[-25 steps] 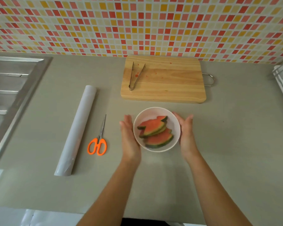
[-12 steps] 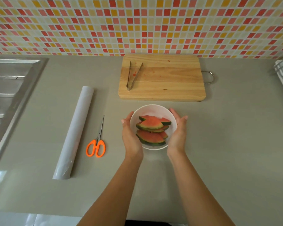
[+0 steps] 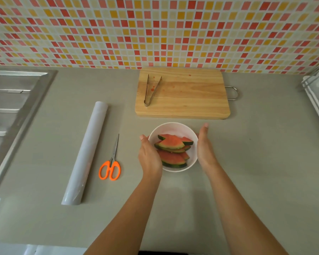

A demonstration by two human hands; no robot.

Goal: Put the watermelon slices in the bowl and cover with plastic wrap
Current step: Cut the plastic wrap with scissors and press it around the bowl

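Whereas both hands curved round the bowl [image 3: 173, 128] half a second ago, the right hand [image 3: 205, 146] has now flattened: its fingers are straight and together, pointing away from the person, palm turned toward the bowl's right wall. It holds nothing. Whether it touches the rim or lies just beside it cannot be told. The left hand [image 3: 149, 157] has stayed on the other side, curved round the bowl's left wall, and it hides part of the rim and the near ends of the slices.

The bowl has kept its place on the grey counter [image 3: 256, 162], near the front edge of the wooden cutting board [image 3: 191, 100]. The watermelon slices [image 3: 171, 143] lie stacked inside it as before, rinds toward the person, and the bowl is uncovered. Metal tongs [image 3: 151, 89] rest on the board's left part. The roll of plastic wrap [image 3: 87, 153] lies well to the left, with orange-handled scissors [image 3: 110, 166] between it and the left hand.
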